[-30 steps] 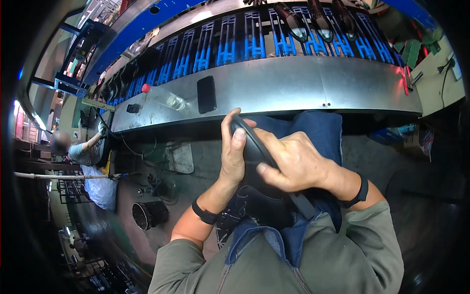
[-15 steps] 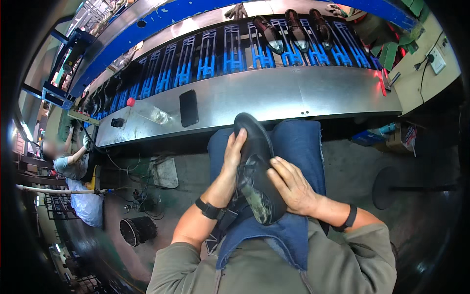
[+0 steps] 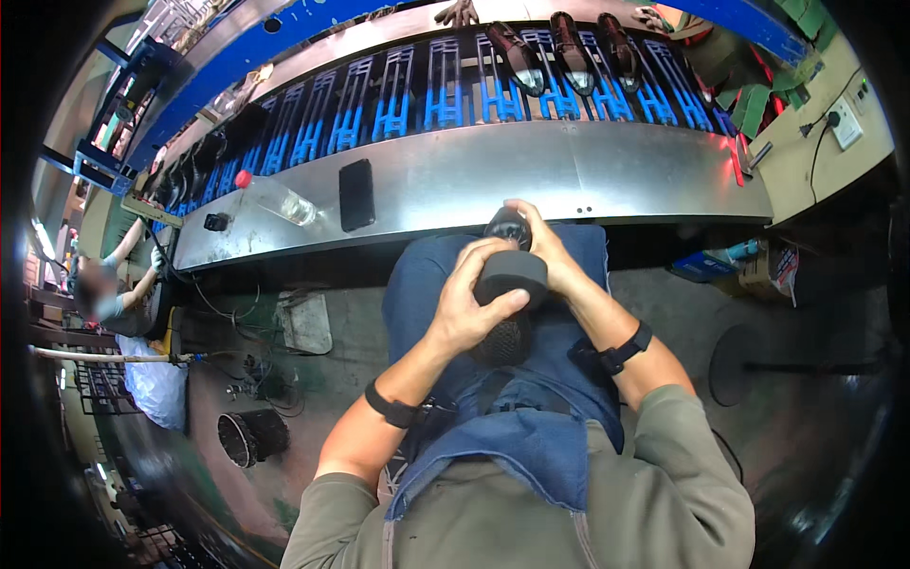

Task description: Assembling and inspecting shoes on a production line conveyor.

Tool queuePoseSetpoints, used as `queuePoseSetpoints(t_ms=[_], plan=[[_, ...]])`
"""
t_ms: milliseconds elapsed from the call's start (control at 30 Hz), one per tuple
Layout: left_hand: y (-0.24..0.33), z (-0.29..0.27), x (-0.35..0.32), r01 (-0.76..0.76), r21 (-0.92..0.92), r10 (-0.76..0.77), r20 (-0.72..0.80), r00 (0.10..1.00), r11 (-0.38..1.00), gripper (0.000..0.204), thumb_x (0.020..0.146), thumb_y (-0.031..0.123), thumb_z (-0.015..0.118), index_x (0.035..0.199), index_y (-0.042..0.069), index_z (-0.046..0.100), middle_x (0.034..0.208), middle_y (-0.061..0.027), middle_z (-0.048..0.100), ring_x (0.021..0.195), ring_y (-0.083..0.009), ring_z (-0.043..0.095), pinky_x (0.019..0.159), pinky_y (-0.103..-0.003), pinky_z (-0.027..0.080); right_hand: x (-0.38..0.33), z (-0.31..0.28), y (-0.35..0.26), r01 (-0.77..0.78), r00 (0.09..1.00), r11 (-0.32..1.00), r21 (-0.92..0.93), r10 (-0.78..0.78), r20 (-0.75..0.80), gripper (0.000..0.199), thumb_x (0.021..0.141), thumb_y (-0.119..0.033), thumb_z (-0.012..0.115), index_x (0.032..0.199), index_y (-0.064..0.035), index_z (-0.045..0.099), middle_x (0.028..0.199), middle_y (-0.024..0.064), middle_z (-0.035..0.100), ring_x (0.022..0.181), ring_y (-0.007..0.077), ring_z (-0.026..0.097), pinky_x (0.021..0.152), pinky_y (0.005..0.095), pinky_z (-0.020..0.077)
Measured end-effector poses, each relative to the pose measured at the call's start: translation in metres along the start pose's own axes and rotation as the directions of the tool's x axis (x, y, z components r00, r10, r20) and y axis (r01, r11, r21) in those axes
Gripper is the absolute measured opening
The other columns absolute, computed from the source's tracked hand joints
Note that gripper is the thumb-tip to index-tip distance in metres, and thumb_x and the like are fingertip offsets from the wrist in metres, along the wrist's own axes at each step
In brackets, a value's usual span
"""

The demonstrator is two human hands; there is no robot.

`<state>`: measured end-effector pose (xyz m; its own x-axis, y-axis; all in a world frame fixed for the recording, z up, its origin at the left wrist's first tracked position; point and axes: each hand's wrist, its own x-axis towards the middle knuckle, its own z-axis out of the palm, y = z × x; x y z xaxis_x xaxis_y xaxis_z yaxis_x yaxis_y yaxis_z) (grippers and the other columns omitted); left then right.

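Note:
A black shoe is held above my lap, its thick heel block facing up. A dark textured part of it shows below the heel, and a glossy black part shows beyond. My left hand is closed round the heel from the left, thumb on the near side. My right hand is closed on the shoe's far right side, some of its fingers hidden. The blue apron covers my thighs beneath.
Ahead runs a metal ledge carrying a black phone and a clear bottle. Behind it, a rack with blue supports bears several brown shoes. A black bucket stands on the floor at left. A co-worker is farther left.
The shoe has been turned over, so its heel now faces up. My left hand has shifted onto the heel, and my right hand has moved forward to the far end.

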<state>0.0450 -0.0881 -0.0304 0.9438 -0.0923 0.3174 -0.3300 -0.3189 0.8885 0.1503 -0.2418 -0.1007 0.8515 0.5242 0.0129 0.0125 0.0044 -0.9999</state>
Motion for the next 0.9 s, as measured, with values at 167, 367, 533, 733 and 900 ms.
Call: queuePoseSetpoints(t_ms=[167,367,533,733,900], plan=[[-0.005,-0.004,-0.004,0.075,-0.045,-0.067,0.148,0.987,0.996,0.06,0.078,0.003,0.081,0.131,0.0,0.052,0.115,-0.0143,0.066,0.104,-0.0237,0.066,0.094,-0.032,0.05,0.007,-0.015,-0.001,-0.142,0.99,0.947,-0.288,0.143,-0.018,0.082,0.083,-0.035,0.081,0.147,-0.0046,0.04,0.136,0.0229,0.055,0.129,0.0332,0.054,0.107,0.0407,0.0436],[-0.022,-0.008,0.0,-0.054,-0.033,0.056,0.068,0.996,0.998,0.061,0.08,-0.003,0.078,0.134,-0.003,0.048,0.118,-0.0185,0.065,0.107,-0.0267,0.065,0.093,-0.036,0.052,-0.005,-0.019,-0.004,-0.01,0.992,0.991,-0.133,-0.008,-0.13,0.06,0.096,-0.035,0.067,0.14,0.0033,0.049,0.138,0.0221,0.052,0.126,0.0353,0.056,0.102,0.0415,0.0479],[-0.038,-0.013,0.04,0.359,0.047,-0.358,-0.022,0.933,0.932,0.051,0.085,0.005,0.079,0.129,-0.004,0.054,0.122,-0.0079,0.045,0.112,-0.0183,0.056,0.099,-0.032,0.046,-0.027,-0.009,-0.018,-0.007,0.982,1.0,0.03,0.012,-0.186,0.048,0.094,-0.021,0.07,0.134,-0.0001,0.056,0.125,0.0146,0.052,0.105,0.0237,0.059,0.088,0.0333,0.0517],[-0.055,-0.009,0.065,0.528,-0.211,-0.541,-0.007,0.841,0.823,0.042,0.082,0.012,0.084,0.116,0.004,0.062,0.106,-0.0052,0.054,0.091,-0.0136,0.054,0.081,-0.028,0.046,-0.003,-0.009,-0.022,-0.002,0.981,0.993,-0.116,-0.021,-0.195,0.044,0.091,-0.014,0.072,0.128,0.0011,0.053,0.113,0.0147,0.053,0.091,0.0225,0.059,0.079,0.0333,0.0518],[-0.063,-0.011,0.078,0.54,-0.224,-0.544,0.05,0.838,0.811,0.039,0.083,0.012,0.083,0.114,0.004,0.061,0.107,-0.0058,0.055,0.094,-0.0146,0.055,0.081,-0.03,0.047,0.01,-0.017,-0.018,0.002,0.98,0.99,-0.141,-0.03,-0.196,0.043,0.089,-0.012,0.075,0.125,0.0013,0.055,0.111,0.0149,0.052,0.087,0.0218,0.058,0.073,0.0317,0.0511]])
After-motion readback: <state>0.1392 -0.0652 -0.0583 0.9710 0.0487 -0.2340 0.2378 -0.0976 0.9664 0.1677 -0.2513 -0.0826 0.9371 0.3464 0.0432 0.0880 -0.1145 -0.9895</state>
